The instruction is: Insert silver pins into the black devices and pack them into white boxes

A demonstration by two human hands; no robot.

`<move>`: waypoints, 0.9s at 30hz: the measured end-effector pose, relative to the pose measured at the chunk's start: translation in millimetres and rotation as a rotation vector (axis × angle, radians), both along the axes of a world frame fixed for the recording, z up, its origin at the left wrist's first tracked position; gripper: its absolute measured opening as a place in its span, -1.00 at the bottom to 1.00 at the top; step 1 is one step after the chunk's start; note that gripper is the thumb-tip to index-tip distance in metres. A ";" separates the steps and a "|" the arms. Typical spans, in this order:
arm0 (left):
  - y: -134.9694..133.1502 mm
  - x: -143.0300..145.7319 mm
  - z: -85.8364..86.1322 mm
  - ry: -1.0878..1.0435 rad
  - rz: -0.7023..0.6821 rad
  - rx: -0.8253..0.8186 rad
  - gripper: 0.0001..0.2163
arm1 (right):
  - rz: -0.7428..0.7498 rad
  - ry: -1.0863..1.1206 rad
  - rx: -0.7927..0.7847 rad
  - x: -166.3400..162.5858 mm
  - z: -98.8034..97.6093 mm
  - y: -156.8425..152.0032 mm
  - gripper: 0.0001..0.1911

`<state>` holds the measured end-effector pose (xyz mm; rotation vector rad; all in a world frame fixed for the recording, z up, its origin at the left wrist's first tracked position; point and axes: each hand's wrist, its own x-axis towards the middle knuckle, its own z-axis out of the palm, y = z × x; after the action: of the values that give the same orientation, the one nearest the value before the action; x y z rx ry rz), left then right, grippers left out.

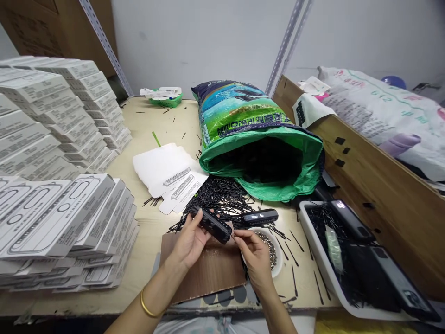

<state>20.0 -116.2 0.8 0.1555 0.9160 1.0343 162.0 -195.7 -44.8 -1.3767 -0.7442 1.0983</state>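
Note:
My left hand [194,236] is wrapped round a black oblong case [212,224] with a ridged surface, tilted down to the right over a brown wooden board [208,273]. At the case's lower right end, my right hand [255,253] pinches with thumb and fingertips; whatever is between them is too small to name. A white bowl of small metal pieces [273,248] sits partly behind my right hand. Just beyond the case lies a heap of thin black sticks [222,197]. A similar black device with two light spots [260,216] rests beside it.
Stacked white boxes [52,222] fill the left side. An open green-lined sack [264,157] lies behind the heap, with flattened white cartons [170,176] to its left. On the right, a white tray [313,246] holds black parts beside a wooden side board [375,199].

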 end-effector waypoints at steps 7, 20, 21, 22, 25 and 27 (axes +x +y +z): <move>-3.0 -5.6 -0.7 -0.046 0.090 -0.103 -0.86 | -0.016 -0.456 0.176 -21.5 5.5 -0.8 -0.88; -6.8 -14.8 -5.0 0.162 0.011 0.195 -0.46 | 0.108 -0.758 0.213 -16.6 1.1 3.3 -0.81; -7.4 -14.3 -5.4 0.170 0.020 0.203 -0.45 | 0.103 -0.759 0.210 -17.9 0.7 3.2 -0.81; -8.3 -13.7 -5.9 0.171 0.031 0.210 -0.45 | 0.082 -0.761 0.216 -20.1 0.6 3.0 -0.81; -11.3 -12.4 -8.7 0.150 0.042 0.183 -0.48 | -0.044 -0.730 0.258 -31.3 1.4 1.4 -0.84; -12.6 -13.1 -10.6 0.132 0.042 0.136 -0.53 | -0.097 -0.676 0.276 -38.9 2.6 -0.3 -0.88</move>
<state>6.9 -128.8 -9.8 0.3233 0.9716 1.1362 123.1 -196.0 -42.2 -1.5280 -1.2450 0.4123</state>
